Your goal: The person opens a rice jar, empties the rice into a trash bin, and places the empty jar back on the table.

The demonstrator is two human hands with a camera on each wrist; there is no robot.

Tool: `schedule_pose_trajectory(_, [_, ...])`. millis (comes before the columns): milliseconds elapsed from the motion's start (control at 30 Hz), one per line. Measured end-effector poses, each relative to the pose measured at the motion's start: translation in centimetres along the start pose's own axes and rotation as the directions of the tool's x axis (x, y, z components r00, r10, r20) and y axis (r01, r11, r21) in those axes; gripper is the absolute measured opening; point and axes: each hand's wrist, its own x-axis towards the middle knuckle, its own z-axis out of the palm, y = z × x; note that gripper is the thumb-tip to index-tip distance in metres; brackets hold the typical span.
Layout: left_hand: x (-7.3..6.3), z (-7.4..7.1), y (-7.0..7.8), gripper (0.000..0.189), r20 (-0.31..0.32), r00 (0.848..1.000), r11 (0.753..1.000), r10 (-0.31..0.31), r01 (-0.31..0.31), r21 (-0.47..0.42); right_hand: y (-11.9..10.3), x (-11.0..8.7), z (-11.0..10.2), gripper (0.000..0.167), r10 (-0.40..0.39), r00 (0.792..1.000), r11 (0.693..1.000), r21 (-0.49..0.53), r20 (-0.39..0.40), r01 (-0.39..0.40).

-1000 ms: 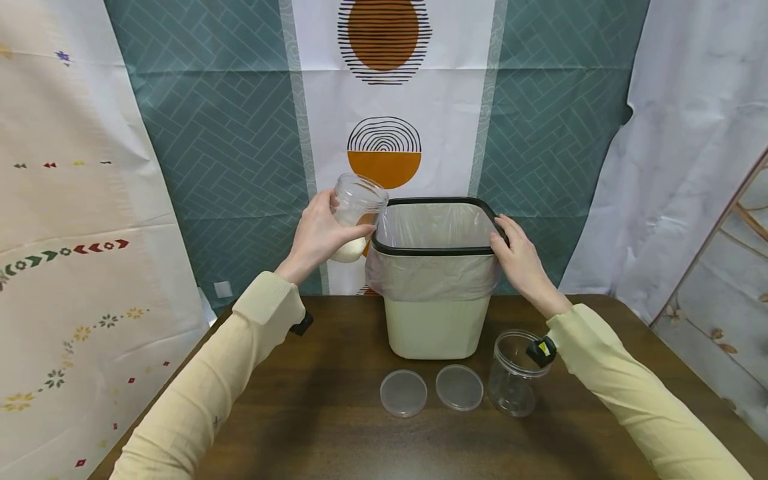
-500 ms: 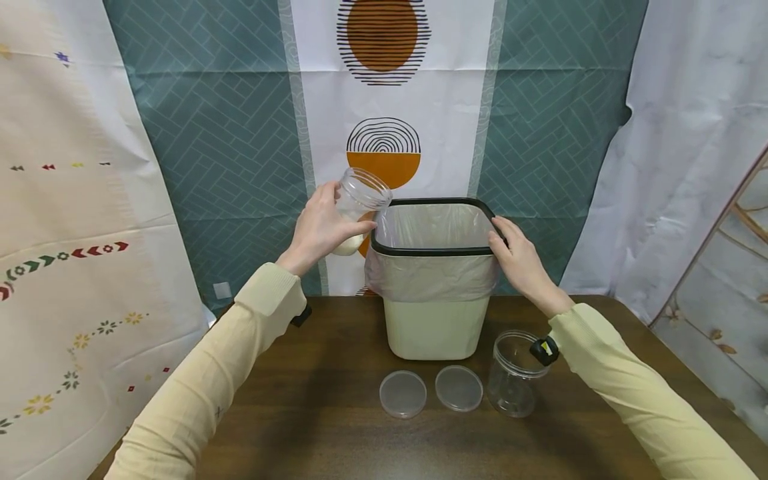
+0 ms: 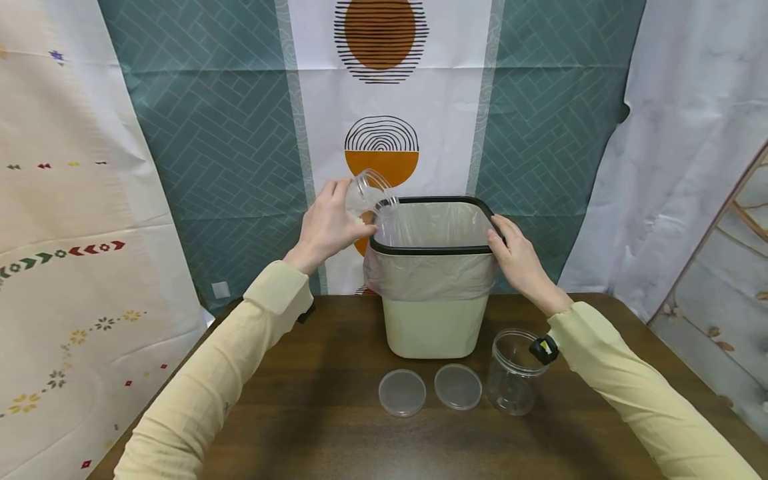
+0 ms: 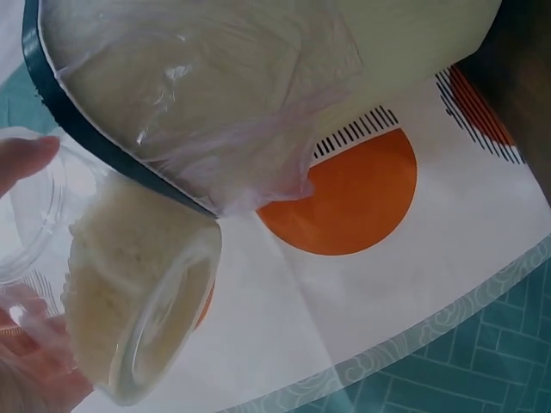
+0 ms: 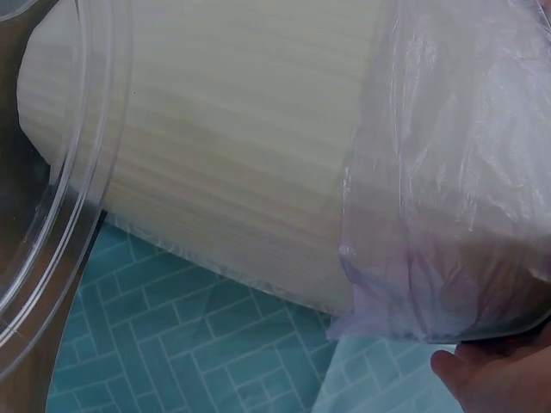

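Note:
My left hand point(image 3: 330, 227) grips a clear plastic jar point(image 3: 363, 193), tipped so that its mouth leans over the left rim of a pale trash can point(image 3: 436, 327). Off-white, lumpy-edged contents point(image 4: 138, 258) lie inside the jar in the left wrist view; their exact kind is unclear. A thin translucent liner bag point(image 3: 432, 277) is folded over the can's black rim. My right hand point(image 3: 523, 263) holds the can's right rim, fingers over the edge and thumb at the front corner. The bottom of the can's inside is hidden.
Two round translucent lids point(image 3: 402, 393) point(image 3: 459, 387) lie flat in front of the can on the dark wooden table point(image 3: 336, 440). A second clear jar point(image 3: 510, 387) stands uncovered below my right wrist. Patterned cloths point(image 3: 228, 133) hang behind.
My left hand has tilted the jar further and shifted it slightly right, bringing its mouth over the can's rim. My right hand has stayed on the rim.

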Motion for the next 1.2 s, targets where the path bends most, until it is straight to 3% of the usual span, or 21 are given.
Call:
schedule_pose_trajectory(300, [1.0,0.2,0.3,0.081,-0.084,0.986,0.985,0.142,-0.132,0.112,-0.1,0.1,-0.1,0.054,-0.008,1.0,1.0,0.004,-0.003,0.008])
schedule_pose_trajectory(567, [1.6,0.5,0.4,0.073,-0.087,0.975,0.965,0.205,-0.186,0.187,0.0,0.2,0.0,0.055,-0.006,1.0,1.0,-0.009,-0.01,0.006])
schedule_pose_trajectory(767, [1.7,0.7,0.4,0.065,-0.068,0.969,0.946,0.237,-0.214,0.245,0.0,0.2,0.0,0.055,-0.003,1.0,1.0,-0.016,-0.007,0.003])
schedule_pose_trajectory(1200, [1.9,0.8,1.0,0.074,0.002,0.946,0.887,0.323,-0.303,0.348,0.1,0.0,0.1,0.057,-0.002,1.0,1.0,-0.013,-0.011,0.002])
